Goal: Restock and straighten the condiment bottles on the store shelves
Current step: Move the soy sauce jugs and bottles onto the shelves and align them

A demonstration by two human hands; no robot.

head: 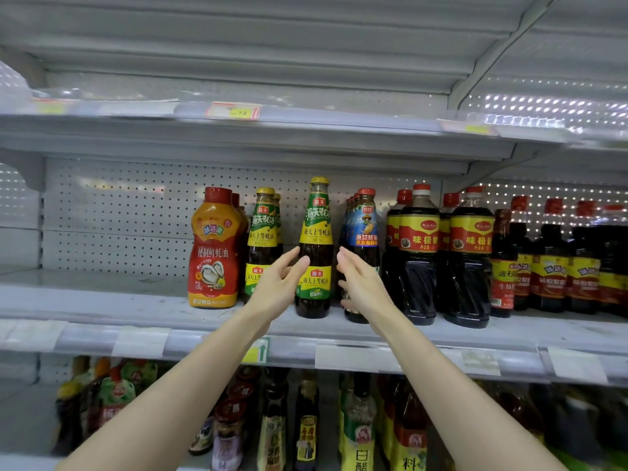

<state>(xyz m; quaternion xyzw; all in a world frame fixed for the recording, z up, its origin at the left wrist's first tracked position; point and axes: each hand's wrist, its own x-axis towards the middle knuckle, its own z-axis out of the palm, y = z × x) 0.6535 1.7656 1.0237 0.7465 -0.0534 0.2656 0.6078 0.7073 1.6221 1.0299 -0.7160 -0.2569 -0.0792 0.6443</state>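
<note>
A dark oyster sauce bottle with a green and yellow label and yellow cap (315, 232) stands upright near the front of the middle shelf (102, 300). My left hand (278, 287) reaches in from its left, thumb and fingertips touching its side with the fingers nearly straight. My right hand (360, 287) is at its right with straight fingers, partly covering a blue-labelled bottle (365, 226). Another green-labelled bottle (263, 232) stands behind my left hand, and a red and orange squeeze bottle (214, 249) is further left.
Large dark soy sauce bottles (419, 253) and smaller ones (550, 263) fill the shelf's right side. The shelf's left part is bare. Above runs an upper shelf with a price tag (234, 112). The lower shelf holds several assorted bottles (306, 426).
</note>
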